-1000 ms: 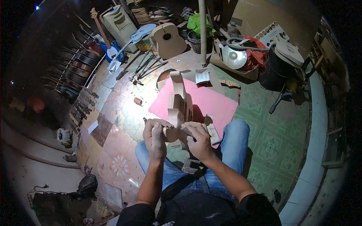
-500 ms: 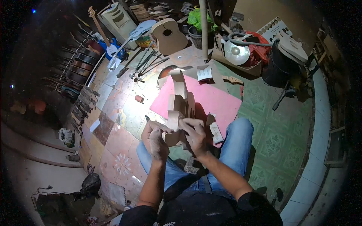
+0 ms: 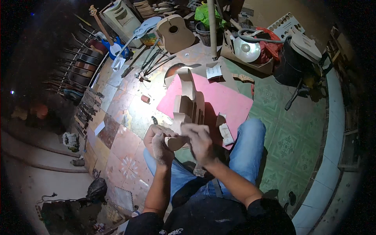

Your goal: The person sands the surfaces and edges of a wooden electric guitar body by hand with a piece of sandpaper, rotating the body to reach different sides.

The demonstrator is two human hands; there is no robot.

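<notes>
A pale unfinished wooden guitar body [image 3: 185, 84] stands on edge between my legs, over a pink sheet [image 3: 231, 102]. My left hand [image 3: 159, 144] grips a curved part at its near end, fingers closed round it. My right hand [image 3: 198, 143], blurred, has bent fingers against the same curved surface; whatever they may hold is hidden. A pale rectangular block [image 3: 226, 134] lies right of the body, and a small reddish roll [image 3: 145, 99] lies to the left on the tiles.
Guitars [image 3: 82, 66] and necks line the left side. A blue electric guitar [image 3: 116, 49], tools [image 3: 154, 66], an acoustic body [image 3: 176, 39] and a pole [image 3: 212, 33] stand or lie ahead. A box of scrap [image 3: 246, 58] and a black bucket [image 3: 286, 70] are at the right.
My right hand has shifted left and up over the curved end of the body and is now blurred. My left hand stays on the wood. The view has shifted slightly.
</notes>
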